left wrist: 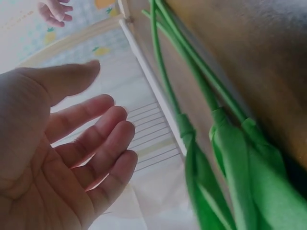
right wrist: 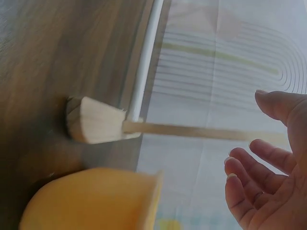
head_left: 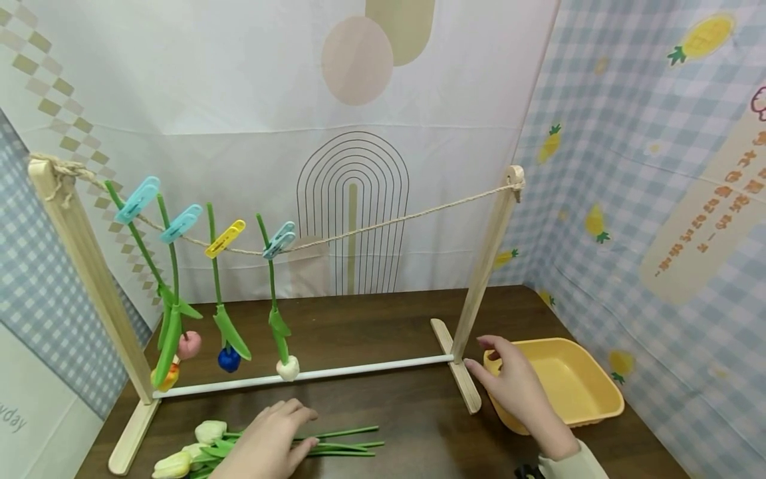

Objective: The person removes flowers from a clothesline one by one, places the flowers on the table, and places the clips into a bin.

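My left hand [head_left: 269,439] is over a bunch of pale tulips [head_left: 173,464] on the table, palm down and holding nothing. In the left wrist view the fingers of that hand [left wrist: 91,143] are relaxed, beside the tulips' green stems and leaves [left wrist: 232,153]. At the near left rim of a yellow basket [head_left: 568,372] is my right hand [head_left: 514,382], thumb and fingers apart. The right wrist view shows this hand [right wrist: 271,177] loosely curved around nothing, with the basket [right wrist: 91,201] below it.
A wooden stand with a right post [head_left: 487,266], a white bottom bar [head_left: 371,367] and a twine line [head_left: 407,217] spans the table. Blue clothespins [head_left: 181,223] and a yellow clothespin [head_left: 225,239] hold tulips head-down: orange-yellow [head_left: 165,376], pink [head_left: 189,344], blue [head_left: 229,359], white [head_left: 288,368].
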